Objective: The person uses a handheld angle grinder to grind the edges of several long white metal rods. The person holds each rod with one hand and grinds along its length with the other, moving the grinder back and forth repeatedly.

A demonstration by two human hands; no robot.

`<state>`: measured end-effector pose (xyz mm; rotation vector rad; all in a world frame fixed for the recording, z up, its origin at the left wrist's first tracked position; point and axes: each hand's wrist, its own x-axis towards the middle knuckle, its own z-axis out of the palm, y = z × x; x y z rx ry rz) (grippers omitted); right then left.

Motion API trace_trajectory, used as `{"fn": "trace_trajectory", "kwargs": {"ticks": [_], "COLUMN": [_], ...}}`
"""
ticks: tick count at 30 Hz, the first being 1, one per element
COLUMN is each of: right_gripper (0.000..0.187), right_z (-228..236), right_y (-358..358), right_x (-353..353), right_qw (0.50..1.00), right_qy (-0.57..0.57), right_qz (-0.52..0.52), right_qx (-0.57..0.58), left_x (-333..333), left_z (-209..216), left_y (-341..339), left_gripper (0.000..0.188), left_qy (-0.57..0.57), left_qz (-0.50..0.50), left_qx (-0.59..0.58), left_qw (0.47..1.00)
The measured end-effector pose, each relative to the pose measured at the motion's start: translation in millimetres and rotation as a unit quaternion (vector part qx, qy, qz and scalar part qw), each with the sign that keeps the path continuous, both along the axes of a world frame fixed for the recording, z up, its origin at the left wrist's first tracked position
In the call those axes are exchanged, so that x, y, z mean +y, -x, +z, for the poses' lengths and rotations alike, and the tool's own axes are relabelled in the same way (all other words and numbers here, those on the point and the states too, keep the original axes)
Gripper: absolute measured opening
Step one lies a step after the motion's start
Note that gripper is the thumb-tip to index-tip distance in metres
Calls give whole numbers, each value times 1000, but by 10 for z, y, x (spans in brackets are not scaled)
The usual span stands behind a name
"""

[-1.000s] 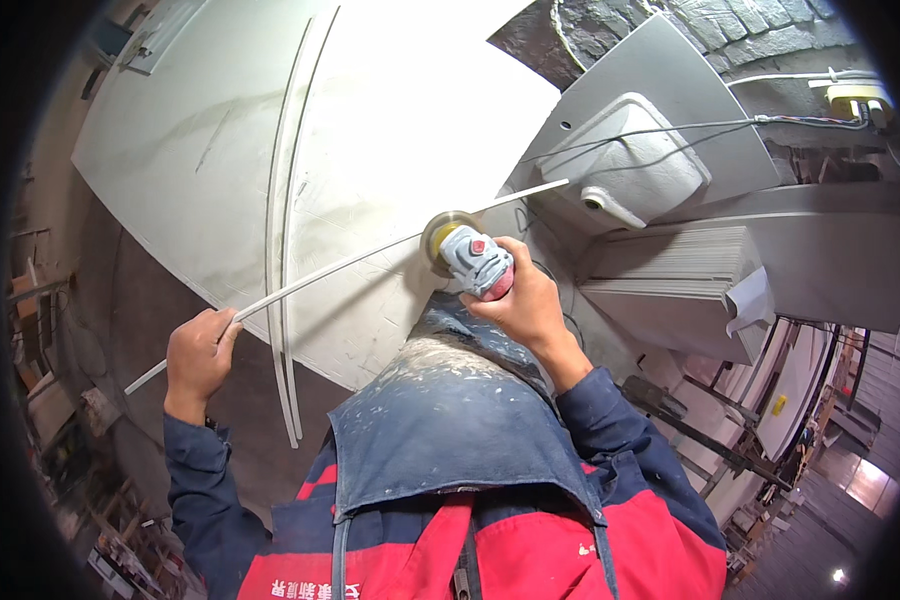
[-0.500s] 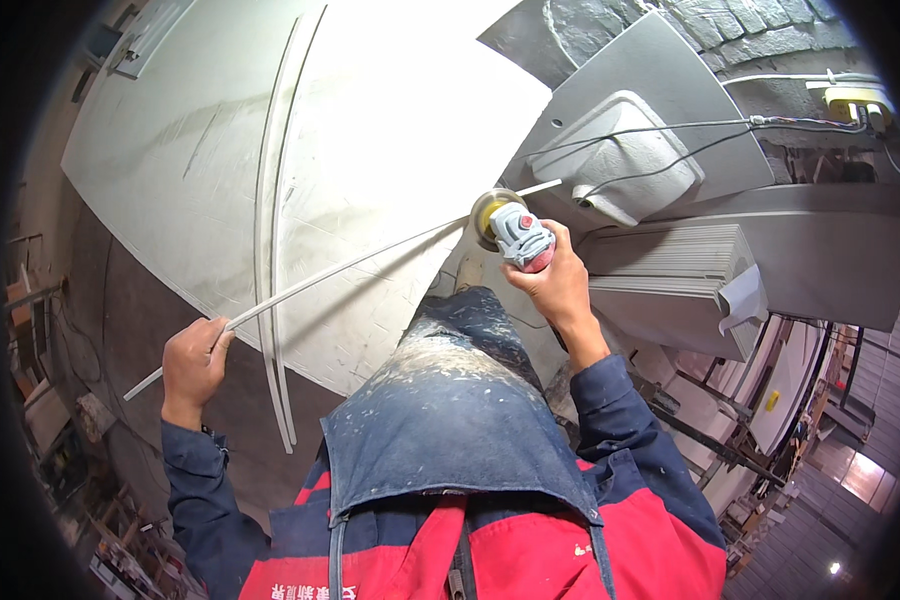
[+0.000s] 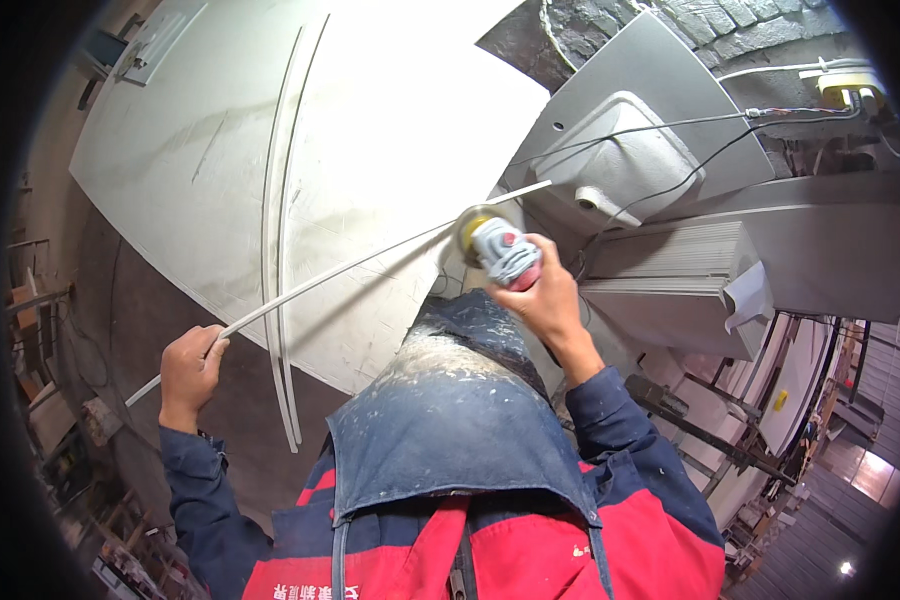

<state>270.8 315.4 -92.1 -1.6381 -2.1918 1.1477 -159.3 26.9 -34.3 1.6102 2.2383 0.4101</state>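
Note:
My left hand (image 3: 192, 375) grips a long, thin white strip (image 3: 320, 277) near its lower left end. The strip slants up to the right across a large white sheet (image 3: 390, 120), and its far tip sticks out past the sheet's edge. In my right hand (image 3: 550, 297) is an angle grinder (image 3: 505, 250) with a grey and red body, my fingers wrapped round it. Its disc (image 3: 469, 233), yellowish at the middle, is at the strip near the right edge of the sheet; whether they touch I cannot tell. Two more strips (image 3: 282, 190) lie lengthwise on the sheet under the held one.
To the right, a grey panel with a basin-shaped piece (image 3: 625, 160) lies beside a stack of grey slabs (image 3: 670, 265). Dark cables (image 3: 690, 122) run over the basin to a yellow power strip (image 3: 850, 85). Shelves and clutter (image 3: 70, 460) stand at the lower left.
The grinder has shifted a little left and down along the strip, with my right hand following. My left hand keeps its grip, slightly lower.

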Motion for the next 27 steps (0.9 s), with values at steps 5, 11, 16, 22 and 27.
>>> {"fn": "trace_trajectory", "kwargs": {"ticks": [5,11,16,22,27], "right_gripper": [89,85,85,85,87], "right_z": [33,-38,-75,-191,-174], "right_y": [285,154,2,-154,-238], "right_x": [-208,-37,161,347,483], "right_qw": [998,1000,999,997,995], "right_qy": [29,14,-7,-37,-14], "right_qz": [52,18,-27,-53,-90], "right_qx": [25,-5,-32,-40,-40], "left_x": [-138,-172,-205,-216,-202], "left_z": [138,132,60,16,29], "left_y": [22,25,89,113,97], "left_gripper": [14,13,14,15,14], "left_qy": [10,-15,-10,-14,-17], "left_qz": [11,7,-5,-6,-8], "left_qx": [3,-2,4,-5,-1], "left_qw": [1000,1000,1000,1000,1000]}}
